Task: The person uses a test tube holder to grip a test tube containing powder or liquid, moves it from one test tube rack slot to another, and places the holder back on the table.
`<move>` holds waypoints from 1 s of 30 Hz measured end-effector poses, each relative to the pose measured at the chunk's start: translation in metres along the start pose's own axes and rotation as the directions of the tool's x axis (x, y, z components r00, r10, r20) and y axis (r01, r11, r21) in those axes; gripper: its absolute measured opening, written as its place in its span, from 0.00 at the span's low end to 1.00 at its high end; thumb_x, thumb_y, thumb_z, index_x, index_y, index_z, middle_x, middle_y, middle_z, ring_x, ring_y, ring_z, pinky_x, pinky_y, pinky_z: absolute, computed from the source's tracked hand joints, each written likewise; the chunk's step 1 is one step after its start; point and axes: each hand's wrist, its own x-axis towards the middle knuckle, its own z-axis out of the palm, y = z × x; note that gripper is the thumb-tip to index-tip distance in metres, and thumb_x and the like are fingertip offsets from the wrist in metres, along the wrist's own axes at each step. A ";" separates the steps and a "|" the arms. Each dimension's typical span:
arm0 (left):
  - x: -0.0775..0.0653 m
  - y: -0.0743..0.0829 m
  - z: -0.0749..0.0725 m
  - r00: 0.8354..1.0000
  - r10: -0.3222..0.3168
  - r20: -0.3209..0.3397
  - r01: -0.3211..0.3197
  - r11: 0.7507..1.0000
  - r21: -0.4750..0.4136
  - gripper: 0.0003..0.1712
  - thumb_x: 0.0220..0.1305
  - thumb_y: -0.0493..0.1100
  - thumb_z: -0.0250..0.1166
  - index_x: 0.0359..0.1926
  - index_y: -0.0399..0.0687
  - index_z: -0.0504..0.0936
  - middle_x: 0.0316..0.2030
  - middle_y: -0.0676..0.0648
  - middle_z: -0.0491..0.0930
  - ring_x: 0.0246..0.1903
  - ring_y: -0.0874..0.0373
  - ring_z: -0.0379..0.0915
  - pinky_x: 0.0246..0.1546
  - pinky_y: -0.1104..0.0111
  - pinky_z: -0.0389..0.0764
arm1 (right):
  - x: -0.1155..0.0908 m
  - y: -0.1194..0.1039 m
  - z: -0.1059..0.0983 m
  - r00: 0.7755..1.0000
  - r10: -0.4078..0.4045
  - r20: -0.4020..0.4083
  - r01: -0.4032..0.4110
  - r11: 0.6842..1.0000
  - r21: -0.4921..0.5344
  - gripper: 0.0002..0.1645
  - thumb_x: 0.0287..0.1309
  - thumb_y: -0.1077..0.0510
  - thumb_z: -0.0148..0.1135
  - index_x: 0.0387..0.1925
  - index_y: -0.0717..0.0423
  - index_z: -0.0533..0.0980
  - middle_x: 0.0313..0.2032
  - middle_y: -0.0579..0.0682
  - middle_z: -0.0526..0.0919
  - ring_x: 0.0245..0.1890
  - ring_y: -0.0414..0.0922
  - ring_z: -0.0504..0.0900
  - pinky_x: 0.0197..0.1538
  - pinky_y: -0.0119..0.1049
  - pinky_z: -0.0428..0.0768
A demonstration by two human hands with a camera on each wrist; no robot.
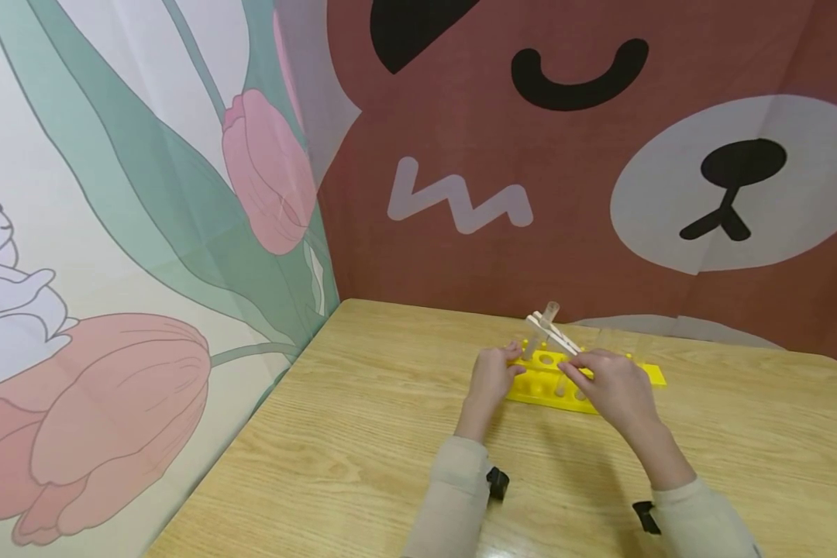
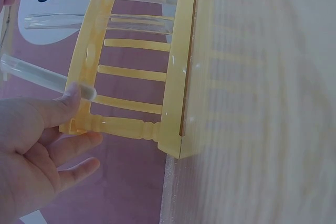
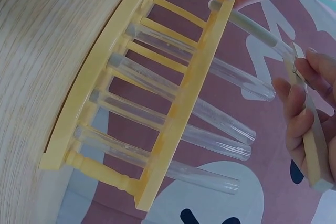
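A yellow test tube rack (image 1: pixel 547 399) stands on the table. At its left end my left hand (image 1: pixel 491 376) grips it, the thumb (image 2: pixel 68 100) lying against the top bar. My right hand (image 1: pixel 617 387) holds a wooden test tube clamp (image 1: pixel 565 341), whose jaws are closed around one test tube (image 3: pixel 254 29). That tube is tilted and holds whitish matter. Its rounded bottom pokes just past the rack's top bar, close to the left thumb. Several clear test tubes (image 3: pixel 223 121) stand in the other holes, with a little pale matter near their bottoms.
The wooden table (image 1: pixel 363 434) reaches toward me and to both sides of the rack. Behind it hangs a brown cloth with a bear face (image 1: pixel 460 263); a flower-print cloth (image 1: pixel 146 232) hangs at left. Black straps (image 1: pixel 498 484) sit at both wrists.
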 end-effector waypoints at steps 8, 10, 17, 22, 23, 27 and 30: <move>0.000 0.000 0.000 1.000 -0.010 0.005 0.010 1.000 -0.006 0.20 0.51 0.42 0.65 0.47 0.42 0.79 0.47 0.50 0.75 0.48 0.63 0.71 0.46 0.76 0.70 | -0.001 0.001 0.000 1.000 -0.011 -0.030 0.011 1.000 -0.001 0.11 0.45 0.55 0.68 0.26 0.61 0.82 0.25 0.56 0.80 0.11 0.39 0.63 0.11 0.31 0.59; 0.000 0.000 0.001 1.000 -0.012 0.007 0.012 1.000 -0.009 0.20 0.51 0.42 0.64 0.47 0.42 0.78 0.47 0.50 0.75 0.48 0.63 0.71 0.46 0.76 0.70 | -0.001 0.002 0.000 0.999 -0.016 -0.043 0.016 1.000 -0.001 0.11 0.44 0.55 0.68 0.26 0.61 0.82 0.25 0.57 0.80 0.10 0.39 0.62 0.11 0.30 0.59; 0.000 0.000 0.001 1.000 -0.012 0.003 0.012 1.000 -0.017 0.20 0.51 0.42 0.64 0.47 0.43 0.78 0.47 0.51 0.75 0.48 0.64 0.70 0.46 0.76 0.70 | -0.002 0.003 0.000 0.996 -0.030 -0.085 0.031 1.000 0.003 0.12 0.43 0.56 0.69 0.25 0.62 0.82 0.25 0.57 0.80 0.09 0.38 0.59 0.10 0.30 0.57; 0.000 0.000 0.001 1.000 -0.014 0.005 0.014 1.000 -0.007 0.20 0.51 0.42 0.64 0.47 0.43 0.78 0.47 0.51 0.75 0.48 0.64 0.70 0.45 0.77 0.70 | -0.002 0.003 0.000 0.995 -0.029 -0.092 0.030 1.000 0.008 0.12 0.43 0.56 0.69 0.26 0.62 0.81 0.24 0.57 0.80 0.09 0.37 0.59 0.10 0.30 0.58; 0.000 0.000 0.001 1.000 -0.014 0.006 0.014 1.000 -0.005 0.20 0.51 0.42 0.64 0.47 0.43 0.78 0.47 0.51 0.75 0.48 0.64 0.70 0.45 0.77 0.70 | -0.002 0.003 0.000 0.995 -0.031 -0.095 0.032 0.999 0.008 0.11 0.42 0.56 0.70 0.25 0.62 0.81 0.24 0.57 0.80 0.09 0.37 0.59 0.10 0.30 0.58; 0.000 0.001 0.001 1.000 -0.019 0.007 0.019 1.000 -0.008 0.20 0.50 0.42 0.64 0.47 0.44 0.78 0.47 0.52 0.75 0.48 0.65 0.70 0.45 0.77 0.70 | -0.002 0.003 -0.001 0.993 -0.043 -0.114 0.044 0.999 0.010 0.11 0.41 0.56 0.70 0.25 0.61 0.81 0.23 0.56 0.80 0.09 0.37 0.59 0.10 0.30 0.57; 0.000 0.000 0.001 1.000 -0.022 0.008 0.023 1.000 -0.018 0.20 0.50 0.42 0.64 0.47 0.44 0.78 0.47 0.51 0.75 0.48 0.64 0.70 0.45 0.77 0.71 | -0.002 0.003 -0.001 0.991 -0.049 -0.126 0.050 0.999 0.008 0.11 0.40 0.56 0.70 0.25 0.61 0.81 0.23 0.56 0.80 0.09 0.36 0.59 0.09 0.29 0.57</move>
